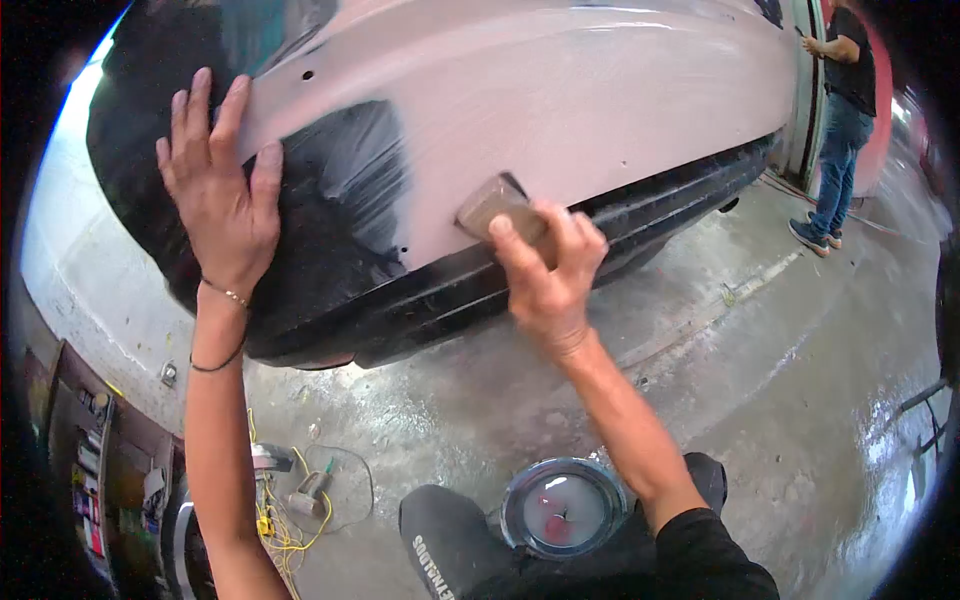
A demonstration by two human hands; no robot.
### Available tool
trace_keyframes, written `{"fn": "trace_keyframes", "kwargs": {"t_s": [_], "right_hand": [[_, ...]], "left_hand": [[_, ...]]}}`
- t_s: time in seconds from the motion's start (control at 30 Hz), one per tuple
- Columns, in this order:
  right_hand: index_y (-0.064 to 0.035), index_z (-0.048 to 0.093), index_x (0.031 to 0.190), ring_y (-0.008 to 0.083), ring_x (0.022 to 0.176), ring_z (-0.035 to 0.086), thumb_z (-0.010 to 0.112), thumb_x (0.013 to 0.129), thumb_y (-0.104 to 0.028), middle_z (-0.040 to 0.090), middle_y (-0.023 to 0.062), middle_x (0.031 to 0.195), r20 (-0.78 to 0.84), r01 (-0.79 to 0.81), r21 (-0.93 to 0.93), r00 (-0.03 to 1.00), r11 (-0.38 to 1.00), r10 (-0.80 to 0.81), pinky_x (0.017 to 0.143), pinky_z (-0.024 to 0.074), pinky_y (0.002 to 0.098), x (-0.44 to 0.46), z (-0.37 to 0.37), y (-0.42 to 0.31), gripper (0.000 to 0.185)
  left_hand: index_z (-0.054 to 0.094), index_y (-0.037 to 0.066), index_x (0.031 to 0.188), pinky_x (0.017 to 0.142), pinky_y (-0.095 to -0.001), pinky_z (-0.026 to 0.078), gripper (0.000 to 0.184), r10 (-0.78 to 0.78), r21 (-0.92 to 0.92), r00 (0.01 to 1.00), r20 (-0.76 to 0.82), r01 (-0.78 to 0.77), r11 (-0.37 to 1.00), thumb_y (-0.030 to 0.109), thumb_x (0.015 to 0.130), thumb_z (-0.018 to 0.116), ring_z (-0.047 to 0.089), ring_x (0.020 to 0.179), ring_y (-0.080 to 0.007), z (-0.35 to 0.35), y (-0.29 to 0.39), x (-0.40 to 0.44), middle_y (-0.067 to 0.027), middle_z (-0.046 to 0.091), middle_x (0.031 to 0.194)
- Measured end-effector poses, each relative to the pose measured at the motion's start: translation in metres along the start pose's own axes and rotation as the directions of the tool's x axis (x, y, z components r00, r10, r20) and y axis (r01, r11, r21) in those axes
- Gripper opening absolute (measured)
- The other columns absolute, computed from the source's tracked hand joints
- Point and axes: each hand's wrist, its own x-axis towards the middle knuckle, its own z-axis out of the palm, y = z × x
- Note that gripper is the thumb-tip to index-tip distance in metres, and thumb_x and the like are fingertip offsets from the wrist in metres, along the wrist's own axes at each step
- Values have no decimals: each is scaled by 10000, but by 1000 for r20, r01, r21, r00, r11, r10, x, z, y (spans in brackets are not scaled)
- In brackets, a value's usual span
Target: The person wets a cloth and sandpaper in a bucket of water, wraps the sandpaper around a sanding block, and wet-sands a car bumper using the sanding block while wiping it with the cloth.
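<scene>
In my right hand [550, 270] is a brownish sanding block [493, 205], gripped between thumb and fingers. The block rests on the pale pinkish, primed lower part of a car bumper [520, 110], just above its black lower trim [440, 305]. My left hand [220, 190] lies with fingers spread against the dark area at the bumper's left, beside a patch smeared with whitish residue [365, 165]. The wrist carries a thin bracelet and a dark band. Whatever lies under the block is hidden.
Between my legs stands a bucket [512, 530] of cloudy water with something reddish in it. Yellow cords [290, 548] and a power tool [310, 495] lie on the wet floor [720, 400]. Shelves [90, 470] stand at lower left. Another person [848, 110] stands at upper right.
</scene>
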Motion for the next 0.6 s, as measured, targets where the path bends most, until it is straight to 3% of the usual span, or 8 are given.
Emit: {"fn": "trace_keyframes", "kwargs": {"t_s": [0.03, 0.07, 0.17, 0.27, 0.37, 0.43, 0.57, 0.6], "right_hand": [[-357, 758, 1409, 297, 1202, 550, 751, 922, -106, 638, 63, 1397, 14, 50, -37, 999, 998, -49, 1040, 415, 450, 24, -8, 7, 548], [-248, 781, 1379, 304, 1190, 580, 779, 945, -81, 637, 138, 1365, 67, 78, -92, 995, 993, -72, 1039, 433, 444, 60, -13, 11, 465], [-222, 712, 1465, 347, 1170, 594, 749, 973, -88, 641, 169, 1369, -102, 46, -77, 993, 996, -54, 1007, 447, 471, 163, 8, 22, 511], [-226, 687, 1492, 354, 1164, 594, 747, 973, -83, 640, 166, 1373, -190, -50, -121, 981, 991, 27, 998, 446, 469, 137, 25, -4, 542], [-296, 772, 1388, 319, 1172, 565, 775, 863, -58, 627, 114, 1355, -36, 57, -56, 998, 997, -59, 1007, 440, 446, 24, 29, -62, 576], [-324, 791, 1352, 300, 1179, 541, 780, 856, -96, 626, 86, 1326, 38, 49, 32, 998, 998, -50, 1009, 441, 427, 12, 23, -71, 546], [-306, 717, 1447, 298, 1122, 666, 720, 920, -114, 709, 87, 1309, 32, 200, -51, 980, 978, -198, 918, 515, 448, 75, -13, 26, 561], [-213, 711, 1442, 313, 1104, 710, 712, 930, -85, 750, 135, 1253, -9, 219, -156, 975, 963, -223, 911, 530, 483, 103, -33, 66, 528]], "left_hand": [[468, 207, 1666, 1334, -597, 110, 577, -2, -2, 1000, -1, 2, 1000, 398, 1124, 510, 256, 1667, -333, 1, -2, 0, -100, 346, 1785], [472, 208, 1662, 1334, -596, 115, 583, 7, 7, 1000, -6, -7, 1000, 408, 1117, 517, 258, 1665, -340, 3, -5, 0, -100, 350, 1783], [474, 207, 1658, 1332, -599, 122, 591, -12, 3, 1000, 4, 12, 1000, 417, 1108, 526, 258, 1664, -348, 2, -5, 3, -105, 349, 1782], [486, 185, 1648, 1332, -597, 126, 587, -36, 10, 999, 35, 35, 999, 402, 1103, 519, 267, 1660, -359, -2, -5, -2, -117, 358, 1776], [484, 170, 1649, 1335, -583, 123, 571, -41, 27, 998, 38, 40, 999, 357, 1109, 495, 255, 1666, -358, -3, -4, 1, -123, 353, 1778], [479, 172, 1653, 1337, -575, 123, 565, -46, 38, 997, 66, 43, 998, 337, 1113, 485, 244, 1669, -357, -6, -1, 2, -126, 345, 1782], [466, 136, 1659, 1340, -577, 107, 576, 18, 3, 993, 121, -18, 1000, 286, 1103, 500, 244, 1671, -369, -14, -6, 1, -152, 346, 1779], [458, 121, 1661, 1343, -580, 97, 581, 33, -12, 993, 115, -32, 999, 267, 1100, 502, 225, 1677, -374, -15, -4, 2, -164, 329, 1785]]}}
